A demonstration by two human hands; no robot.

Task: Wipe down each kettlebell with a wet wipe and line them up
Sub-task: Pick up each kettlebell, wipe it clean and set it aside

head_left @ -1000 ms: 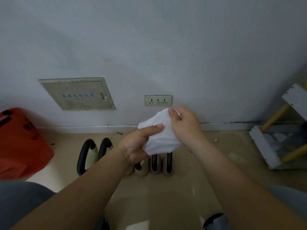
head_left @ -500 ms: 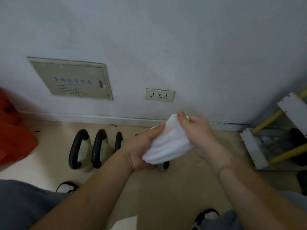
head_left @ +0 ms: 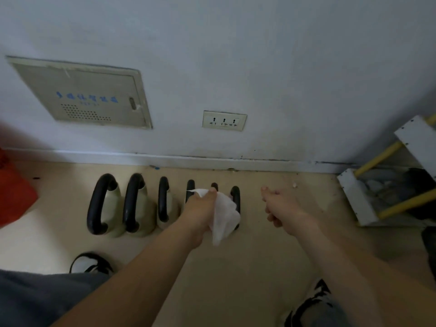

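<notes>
Several pale kettlebells with black handles stand in a row on the floor near the wall; the largest kettlebell [head_left: 101,206] is at the left and the smallest kettlebell [head_left: 236,197] at the right. My left hand [head_left: 200,208] grips a crumpled white wet wipe [head_left: 224,215] over the small kettlebells, hiding most of two of them. My right hand [head_left: 280,204] hovers just right of the row with loosely curled fingers and holds nothing.
A red bag [head_left: 14,197] lies at the far left. A white and yellow rack [head_left: 389,185] stands at the right by the wall. A wall socket [head_left: 224,120] and a metal panel [head_left: 82,93] are above. My shoes [head_left: 90,264] are near the bottom.
My right hand let go of the wipe and moved right. My left hand carried the wipe down onto the small kettlebells. The view tilted down and closer.
</notes>
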